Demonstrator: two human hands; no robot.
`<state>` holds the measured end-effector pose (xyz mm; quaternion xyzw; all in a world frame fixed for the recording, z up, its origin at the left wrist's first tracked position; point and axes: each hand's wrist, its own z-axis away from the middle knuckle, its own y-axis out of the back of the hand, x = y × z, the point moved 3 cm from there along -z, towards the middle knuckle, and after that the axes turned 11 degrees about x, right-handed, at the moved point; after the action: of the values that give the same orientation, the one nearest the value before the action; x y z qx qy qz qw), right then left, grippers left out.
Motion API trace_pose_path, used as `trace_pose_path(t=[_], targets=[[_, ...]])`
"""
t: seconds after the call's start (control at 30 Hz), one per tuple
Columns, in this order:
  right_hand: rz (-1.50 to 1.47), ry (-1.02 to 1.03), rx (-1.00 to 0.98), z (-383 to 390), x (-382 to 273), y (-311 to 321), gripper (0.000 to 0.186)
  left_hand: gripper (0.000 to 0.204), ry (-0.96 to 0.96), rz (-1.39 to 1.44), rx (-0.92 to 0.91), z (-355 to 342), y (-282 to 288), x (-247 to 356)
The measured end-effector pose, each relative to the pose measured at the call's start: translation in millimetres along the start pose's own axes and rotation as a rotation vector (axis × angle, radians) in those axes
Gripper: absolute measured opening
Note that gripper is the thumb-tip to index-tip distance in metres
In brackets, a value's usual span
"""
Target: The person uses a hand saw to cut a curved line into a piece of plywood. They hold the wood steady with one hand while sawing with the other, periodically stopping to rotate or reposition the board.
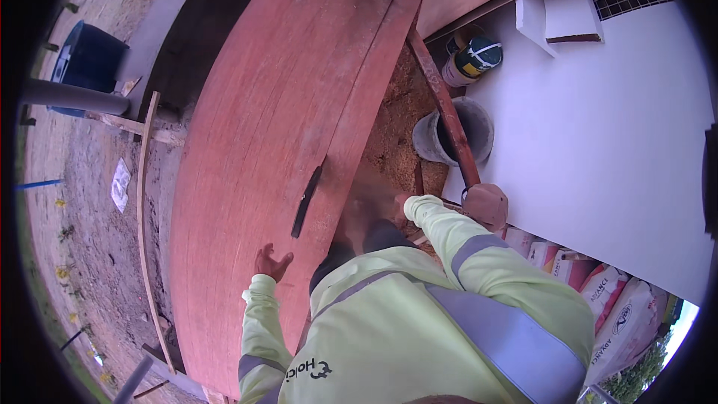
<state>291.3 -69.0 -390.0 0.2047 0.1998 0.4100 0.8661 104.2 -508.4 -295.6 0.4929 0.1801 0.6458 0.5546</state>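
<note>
My left hand point(271, 263) is over the reddish-brown wooden panel point(277, 97), fingers apart, with nothing in it. Ahead of it, a long, narrow black object point(306, 202) lies near the panel's right edge; its exact kind is unclear. My right hand point(402, 209) hangs past that edge, close to my legs. Its fingers are mostly hidden and the area beside it is blurred, so I cannot make out whether it holds anything.
A reddish bar point(443, 108) slants across a grey bucket point(479, 123), with a brown cap-like item point(485, 206) at its lower end. Paint tubs point(475, 60) stand beyond. White boarding point(598, 135) and stacked bags point(617, 322) are right; a wooden strip point(142, 232) runs left.
</note>
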Motion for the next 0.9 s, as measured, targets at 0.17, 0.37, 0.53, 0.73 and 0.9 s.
trace_pose_path(t=[0.17,0.37,0.53,0.73,0.9], targets=[[-0.514,-0.096,0.342,7.7,1.7,49.3,0.049,0.067,0.265,-0.134,-0.035,51.9,23.1,-18.4],[-0.437,-0.169,0.432,31.5,47.2,58.5,0.046,0.064,0.173,-0.028,-0.161,47.8,-20.9,64.4],[-0.331,-0.173,0.408,44.9,73.2,40.6,0.047,0.058,-0.034,0.074,-0.075,19.2,-27.7,104.2],[-0.352,-0.182,0.323,55.6,73.6,28.4,0.052,0.056,0.103,0.143,-0.076,17.0,-14.6,78.2],[-0.386,-0.193,0.393,42.0,94.1,17.6,0.05,0.055,0.138,0.12,-0.068,36.6,-17.7,51.4]])
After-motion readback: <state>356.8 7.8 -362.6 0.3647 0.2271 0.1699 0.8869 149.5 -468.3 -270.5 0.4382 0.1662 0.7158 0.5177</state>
